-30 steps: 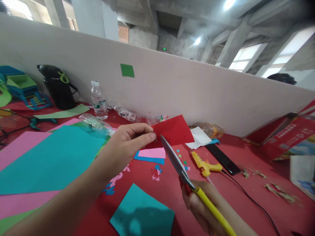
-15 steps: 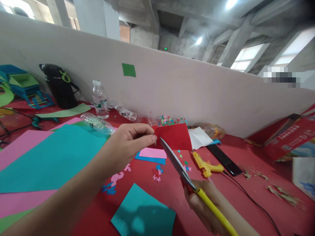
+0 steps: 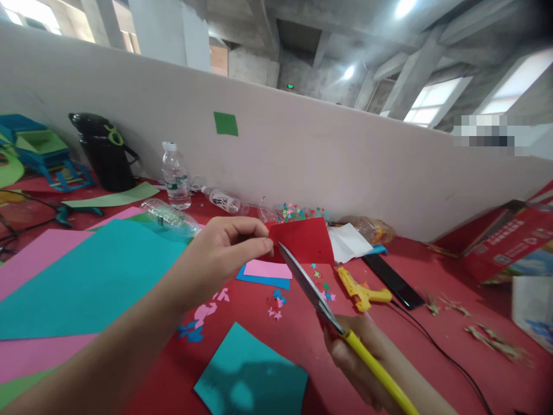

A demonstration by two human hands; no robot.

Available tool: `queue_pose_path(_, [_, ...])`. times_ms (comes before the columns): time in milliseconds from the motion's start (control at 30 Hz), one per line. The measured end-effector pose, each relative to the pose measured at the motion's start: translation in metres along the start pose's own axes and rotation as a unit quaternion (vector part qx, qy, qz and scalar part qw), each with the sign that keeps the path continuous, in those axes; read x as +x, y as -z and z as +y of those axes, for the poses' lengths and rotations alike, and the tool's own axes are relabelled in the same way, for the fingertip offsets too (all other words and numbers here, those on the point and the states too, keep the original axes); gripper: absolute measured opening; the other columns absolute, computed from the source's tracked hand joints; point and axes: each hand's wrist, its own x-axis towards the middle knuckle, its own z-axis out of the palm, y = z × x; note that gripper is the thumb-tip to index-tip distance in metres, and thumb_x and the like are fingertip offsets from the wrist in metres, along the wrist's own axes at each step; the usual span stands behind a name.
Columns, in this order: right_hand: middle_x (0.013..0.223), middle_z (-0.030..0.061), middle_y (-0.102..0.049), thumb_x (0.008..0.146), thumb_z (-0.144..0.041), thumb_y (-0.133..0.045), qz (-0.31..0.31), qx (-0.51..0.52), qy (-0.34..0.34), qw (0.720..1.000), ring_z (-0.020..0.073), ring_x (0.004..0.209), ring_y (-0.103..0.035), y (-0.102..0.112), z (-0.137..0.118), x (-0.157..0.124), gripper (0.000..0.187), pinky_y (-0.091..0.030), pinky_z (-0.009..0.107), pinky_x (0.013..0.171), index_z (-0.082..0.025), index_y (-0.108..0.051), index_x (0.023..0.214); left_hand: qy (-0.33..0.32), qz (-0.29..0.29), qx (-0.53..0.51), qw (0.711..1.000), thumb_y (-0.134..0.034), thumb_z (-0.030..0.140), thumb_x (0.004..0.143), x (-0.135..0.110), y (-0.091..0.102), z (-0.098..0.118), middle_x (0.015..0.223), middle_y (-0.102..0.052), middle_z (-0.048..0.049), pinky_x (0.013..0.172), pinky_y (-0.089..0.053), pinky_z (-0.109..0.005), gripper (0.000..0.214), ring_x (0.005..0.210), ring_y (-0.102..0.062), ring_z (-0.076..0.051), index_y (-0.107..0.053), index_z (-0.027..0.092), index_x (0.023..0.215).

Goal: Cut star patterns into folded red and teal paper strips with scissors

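My left hand (image 3: 222, 253) pinches the left edge of a red paper piece (image 3: 302, 239) and holds it up over the red table (image 3: 432, 334). In my right hand (image 3: 367, 366) is a pair of scissors (image 3: 317, 300) with yellow handles, gripped low at the right. The blades point up and left, and their tip reaches the lower left corner of the red piece, close to my left fingertips. Small pink and blue paper rectangles (image 3: 266, 272) lie on the table just under the red piece.
Large teal (image 3: 86, 276) and pink sheets lie at the left, with a teal square (image 3: 250, 374) near me. A yellow glue gun (image 3: 360, 291), a black phone (image 3: 393, 280), water bottles (image 3: 175, 176), a black kettle (image 3: 101, 153) and a red box (image 3: 505, 239) stand along the partition wall.
The red paper piece has turned from a tilted, wider shape to a squarer one held lower. The scissors' tip stays at its lower left corner. Both hands have barely shifted.
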Motion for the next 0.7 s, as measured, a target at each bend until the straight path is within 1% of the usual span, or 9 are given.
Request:
queue_pose_path(100, [0.045,-0.0093,-0.036,0.085,-0.059,-0.052,-0.033,0.042,-0.005,0.999,0.0038,0.034,-0.029,0.002,0.0,-0.004,0.043,-0.019,0.016,0.032,-0.02,-0.038,0.07,-0.029,0.017,0.004,0.999,-0.06,0.029,0.08,0.001,0.001,-0.003,0.059,-0.044,0.0054,0.049,-0.029,-0.022,0.018,0.056,-0.037,-0.009,-0.058,0.02,0.064])
queue_pose_path(167, [0.043,-0.0102,-0.034,0.081,-0.069,-0.048,-0.044,0.068,0.021,0.997,0.0032,0.033,-0.027,0.001,-0.001,-0.004,0.051,-0.018,0.016,0.032,-0.021,-0.038,0.07,-0.043,0.024,-0.004,0.999,-0.061,0.028,0.08,0.003,0.0,-0.006,0.061,-0.047,0.0057,0.05,-0.031,-0.02,0.015,0.057,-0.039,-0.009,-0.059,0.021,0.067])
queue_pose_path(233, [0.042,-0.0104,-0.033,0.078,-0.075,-0.045,-0.04,0.089,0.059,0.993,0.0027,0.031,-0.025,0.0,-0.002,-0.004,0.056,-0.016,0.017,0.032,-0.02,-0.038,0.069,-0.039,0.018,-0.026,0.999,-0.062,0.028,0.081,0.003,-0.001,-0.007,0.061,-0.049,0.0059,0.051,-0.033,-0.019,0.015,0.057,-0.041,-0.008,-0.059,0.02,0.068])
queue_pose_path(300, [0.042,-0.0099,-0.034,0.077,-0.076,-0.045,-0.038,0.094,0.084,0.991,0.0026,0.031,-0.025,-0.001,-0.002,-0.003,0.057,-0.016,0.017,0.032,-0.02,-0.039,0.068,-0.029,0.008,-0.06,0.998,-0.062,0.029,0.082,0.003,-0.003,-0.008,0.062,-0.053,0.0054,0.051,-0.035,-0.018,0.015,0.057,-0.045,-0.008,-0.061,0.02,0.07])
queue_pose_path(367, [0.043,-0.009,-0.036,0.079,-0.074,-0.045,-0.043,0.087,0.083,0.992,0.0031,0.033,-0.027,-0.002,0.0,-0.002,0.056,-0.017,0.018,0.033,-0.02,-0.04,0.07,-0.027,-0.001,-0.094,0.995,-0.063,0.028,0.081,0.002,-0.005,-0.008,0.063,-0.056,0.0049,0.052,-0.037,-0.017,0.013,0.058,-0.047,-0.007,-0.063,0.02,0.07])
queue_pose_path(500, [0.047,-0.0071,-0.038,0.078,-0.076,-0.044,-0.043,0.06,0.096,0.993,0.0047,0.038,-0.03,0.0,0.0,-0.004,0.057,-0.02,0.019,0.036,-0.019,-0.042,0.071,-0.031,0.013,-0.173,0.984,-0.067,0.025,0.08,-0.002,-0.01,-0.011,0.068,-0.06,0.0044,0.052,-0.038,-0.016,0.005,0.06,-0.049,-0.007,-0.068,0.022,0.076])
queue_pose_path(600, [0.05,-0.0058,-0.037,0.079,-0.076,-0.044,-0.029,0.049,0.115,0.992,0.006,0.043,-0.03,0.002,-0.002,-0.004,0.057,-0.021,0.02,0.039,-0.019,-0.043,0.07,-0.011,0.026,-0.227,0.974,-0.068,0.025,0.079,-0.002,-0.015,-0.015,0.068,-0.06,0.0037,0.052,-0.038,-0.016,0.002,0.059,-0.048,-0.007,-0.069,0.023,0.079])
queue_pose_path(700, [0.053,-0.0047,-0.038,0.081,-0.075,-0.04,-0.027,0.04,0.132,0.99,0.0071,0.046,-0.03,0.003,-0.005,-0.003,0.057,-0.022,0.021,0.041,-0.019,-0.044,0.072,0.006,0.02,-0.249,0.968,-0.067,0.025,0.08,-0.001,-0.019,-0.018,0.066,-0.058,0.003,0.053,-0.038,-0.018,0.005,0.058,-0.047,-0.007,-0.069,0.022,0.076])
